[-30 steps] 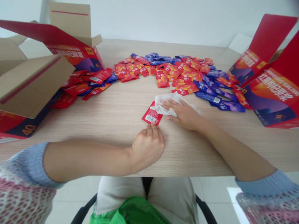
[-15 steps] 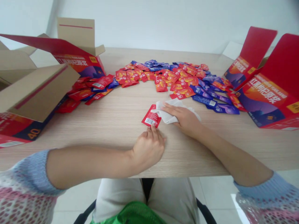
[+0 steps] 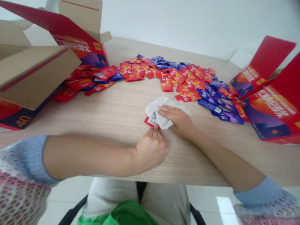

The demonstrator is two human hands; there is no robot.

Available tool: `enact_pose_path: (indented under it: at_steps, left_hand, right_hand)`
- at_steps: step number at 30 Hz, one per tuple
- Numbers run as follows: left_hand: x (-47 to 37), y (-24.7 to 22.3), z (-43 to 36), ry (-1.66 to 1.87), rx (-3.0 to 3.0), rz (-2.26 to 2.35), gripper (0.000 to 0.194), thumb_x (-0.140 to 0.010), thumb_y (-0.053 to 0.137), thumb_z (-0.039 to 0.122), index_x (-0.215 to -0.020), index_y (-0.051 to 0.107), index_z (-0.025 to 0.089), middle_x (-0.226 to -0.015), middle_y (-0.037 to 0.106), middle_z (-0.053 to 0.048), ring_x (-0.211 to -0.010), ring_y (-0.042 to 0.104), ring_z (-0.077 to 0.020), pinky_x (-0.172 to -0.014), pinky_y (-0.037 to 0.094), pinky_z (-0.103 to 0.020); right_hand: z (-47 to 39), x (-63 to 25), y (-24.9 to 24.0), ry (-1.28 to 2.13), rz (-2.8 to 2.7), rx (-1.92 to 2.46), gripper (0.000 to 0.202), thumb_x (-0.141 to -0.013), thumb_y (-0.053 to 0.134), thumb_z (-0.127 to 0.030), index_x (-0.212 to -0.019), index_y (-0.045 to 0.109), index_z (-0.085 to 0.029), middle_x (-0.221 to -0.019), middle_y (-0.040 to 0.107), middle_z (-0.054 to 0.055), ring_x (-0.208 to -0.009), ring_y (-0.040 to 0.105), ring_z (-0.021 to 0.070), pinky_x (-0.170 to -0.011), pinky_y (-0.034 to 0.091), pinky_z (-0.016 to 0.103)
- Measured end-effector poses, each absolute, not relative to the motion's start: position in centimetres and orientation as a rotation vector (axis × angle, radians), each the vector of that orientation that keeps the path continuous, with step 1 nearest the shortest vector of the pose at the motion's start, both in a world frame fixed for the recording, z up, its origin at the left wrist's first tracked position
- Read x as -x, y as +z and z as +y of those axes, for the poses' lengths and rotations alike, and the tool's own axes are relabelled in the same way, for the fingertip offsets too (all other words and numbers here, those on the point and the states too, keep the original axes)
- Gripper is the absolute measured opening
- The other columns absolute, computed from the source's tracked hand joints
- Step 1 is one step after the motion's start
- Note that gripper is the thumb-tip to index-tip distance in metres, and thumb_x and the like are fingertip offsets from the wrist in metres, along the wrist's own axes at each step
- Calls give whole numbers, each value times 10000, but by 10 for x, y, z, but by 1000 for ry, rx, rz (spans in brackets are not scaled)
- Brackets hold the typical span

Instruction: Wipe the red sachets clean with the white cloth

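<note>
A red sachet (image 3: pixel 147 120) with a white barcode label lies flat on the table, mostly covered by a white cloth (image 3: pixel 156 106). My left hand (image 3: pixel 152 151) is closed, its fingertips pinching or pressing the sachet's near edge. From the right, my right hand (image 3: pixel 179 121) presses the bunched cloth down over the sachet, its fingers laid along the top. Beyond the hands, a heap of red-orange sachets (image 3: pixel 191 84) and purple sachets (image 3: pixel 208 98) curves across the table.
Open cartons stand at both sides: a near-left carton (image 3: pixel 14 114), a far-left carton (image 3: pixel 90 51), a near-right carton (image 3: pixel 269 109) and a far-right carton (image 3: pixel 246 81). More red sachets (image 3: pixel 81 82) lie against the left cartons. A wall rises behind the table (image 3: pixel 105 115).
My right hand has slid the cloth leftward over the red sachet, covering most of it. My left hand keeps its place at the sachet's near edge. The head view has tilted slightly.
</note>
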State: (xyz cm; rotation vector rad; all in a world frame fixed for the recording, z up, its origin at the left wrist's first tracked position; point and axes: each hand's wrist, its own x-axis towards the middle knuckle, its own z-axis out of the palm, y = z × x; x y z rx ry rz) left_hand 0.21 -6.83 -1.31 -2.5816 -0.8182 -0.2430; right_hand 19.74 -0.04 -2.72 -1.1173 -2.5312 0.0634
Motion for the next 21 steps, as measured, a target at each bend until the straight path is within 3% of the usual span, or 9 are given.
enact_pose_path:
  at_steps: [3, 8, 13, 21]
  left_hand:
    - [-3, -12, -70, -222, 2564, -823, 261, -907, 473, 145, -839, 701, 38, -752, 691, -193, -676, 665, -264, -538, 456, -335]
    - [-4, -13, -74, -231, 2511, -838, 266, -910, 472, 152, -822, 696, 39, -753, 691, -201, -616, 646, -259, -499, 438, -334]
    - [-4, -14, -75, -234, 2484, -794, 253, -912, 466, 158, -820, 678, 54, -699, 675, -172, -588, 635, -263, -494, 435, -348]
    - [-3, -13, -73, -191, 2538, -778, 190, -771, 508, 39, -837, 681, 81, -757, 696, -167, -641, 654, -298, -543, 461, -399]
  right_hand:
    - [7, -212, -28, -8, -2454, 1276, 621, -783, 508, -101, -1399, 506, -188, -1430, 528, 81, -1331, 471, 263, -1089, 391, 466]
    - [7, -228, -25, 2, -2156, 1408, 462, -804, 520, -170, -1241, 652, -245, -1207, 698, 46, -1075, 666, 269, -903, 533, 417]
    - [-16, -209, -12, 70, -2234, 1140, 384, -870, 542, -228, -1237, 653, -254, -1216, 694, 31, -1109, 645, 231, -939, 510, 366]
    - [-36, -184, -8, 187, -2534, 1083, 434, -894, 489, -122, -1261, 641, -298, -1291, 651, -6, -1194, 597, 187, -1030, 469, 369]
